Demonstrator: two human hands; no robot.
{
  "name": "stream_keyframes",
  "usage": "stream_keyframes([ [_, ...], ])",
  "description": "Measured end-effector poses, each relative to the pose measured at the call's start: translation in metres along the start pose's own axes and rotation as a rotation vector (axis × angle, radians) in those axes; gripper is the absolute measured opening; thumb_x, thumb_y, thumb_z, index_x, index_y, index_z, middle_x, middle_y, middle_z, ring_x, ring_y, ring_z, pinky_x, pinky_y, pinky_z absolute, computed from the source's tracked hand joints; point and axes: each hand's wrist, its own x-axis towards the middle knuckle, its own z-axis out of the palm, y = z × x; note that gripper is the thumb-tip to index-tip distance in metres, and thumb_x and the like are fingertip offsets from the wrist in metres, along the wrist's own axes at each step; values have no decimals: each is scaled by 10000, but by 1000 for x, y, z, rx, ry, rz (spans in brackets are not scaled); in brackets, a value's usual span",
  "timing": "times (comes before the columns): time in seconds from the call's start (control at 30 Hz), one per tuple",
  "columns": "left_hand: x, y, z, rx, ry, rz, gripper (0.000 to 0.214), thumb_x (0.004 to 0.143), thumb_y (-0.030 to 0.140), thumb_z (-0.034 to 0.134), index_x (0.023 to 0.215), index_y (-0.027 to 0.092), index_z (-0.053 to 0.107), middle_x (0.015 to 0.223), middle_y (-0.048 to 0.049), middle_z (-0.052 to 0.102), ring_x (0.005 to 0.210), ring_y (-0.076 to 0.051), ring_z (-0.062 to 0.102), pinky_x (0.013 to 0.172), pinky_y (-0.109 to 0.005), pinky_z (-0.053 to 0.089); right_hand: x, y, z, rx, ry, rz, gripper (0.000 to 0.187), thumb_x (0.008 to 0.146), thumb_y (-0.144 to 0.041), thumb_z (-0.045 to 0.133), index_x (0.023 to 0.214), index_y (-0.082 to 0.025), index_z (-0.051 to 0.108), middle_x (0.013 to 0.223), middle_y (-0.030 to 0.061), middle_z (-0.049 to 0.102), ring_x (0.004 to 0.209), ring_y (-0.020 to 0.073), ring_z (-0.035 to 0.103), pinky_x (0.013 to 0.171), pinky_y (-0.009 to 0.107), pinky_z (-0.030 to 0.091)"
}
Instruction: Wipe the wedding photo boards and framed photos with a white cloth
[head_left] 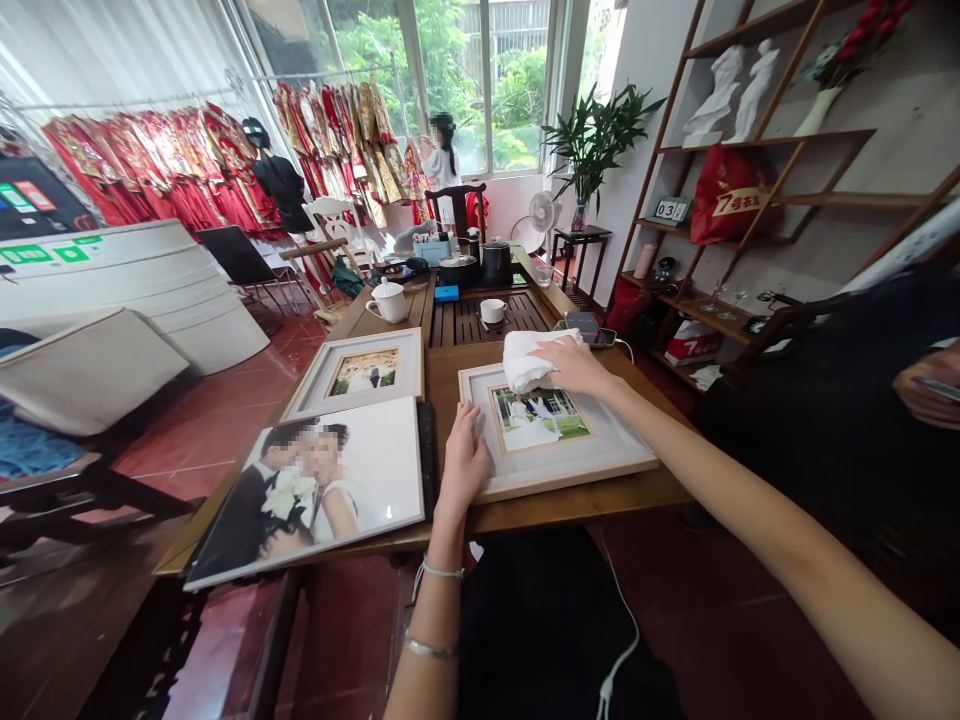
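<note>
A light wooden picture frame [517,478] with a wedding photo lies flat on the brown table before me. My left hand [466,458] grips its left edge, fingers bent over the rim. A folded white cloth [529,362] is under my right hand [574,365], which holds it against the top of the frame and covers part of the glass. To the left lies a second framed photo [409,365]. A large photo panel of a couple [375,490] overlaps that frame's lower side and hangs past the table's left edge.
Behind the frames are a slatted tea tray [457,325], a white cup [493,311], a lidded white mug [388,300], a blue box [446,293] and a dark pot [496,262]. A phone [602,338] on a cable lies right. Another person's hand [930,385] shows at far right.
</note>
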Motion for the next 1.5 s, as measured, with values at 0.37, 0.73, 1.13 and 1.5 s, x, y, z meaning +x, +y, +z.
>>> stream_keyframes([
  [0.37, 1, 6, 2, 27, 37, -39, 499, 800, 40, 472, 1284, 146, 530, 1479, -157, 459, 1430, -263, 335, 1203, -473, 228, -99, -42, -17, 280, -178, -377, 652, 704, -43, 464, 1295, -283, 601, 1455, 42, 495, 1298, 313, 392, 1032, 554, 341],
  [0.73, 1, 7, 0, 31, -6, -4, 514, 800, 46, 464, 1300, 147, 529, 1494, -150, 442, 1442, -259, 304, 1209, -467, 215, -135, -13, -33, 252, -139, -331, 690, 673, -31, 440, 1286, -300, 603, 1421, 26, 535, 1316, 291, 409, 1036, 542, 352],
  [1.13, 3, 3, 0, 62, -38, -4, 481, 789, 45, 473, 1242, 156, 590, 1461, -141, 488, 1427, -282, 327, 1190, -499, 255, -16, -29, -9, 21, 25, -156, 513, 779, -119, 461, 1265, -191, 608, 1352, 100, 589, 1185, 335, 467, 934, 496, 368],
  [1.5, 4, 11, 0, 49, 14, -40, 459, 797, 54, 455, 1223, 173, 576, 1398, -119, 554, 1397, -272, 396, 1185, -476, 284, 40, -49, 14, 24, -107, -327, 743, 747, -339, 677, 1443, -314, 418, 1545, 89, 355, 1336, 397, 314, 999, 578, 289],
])
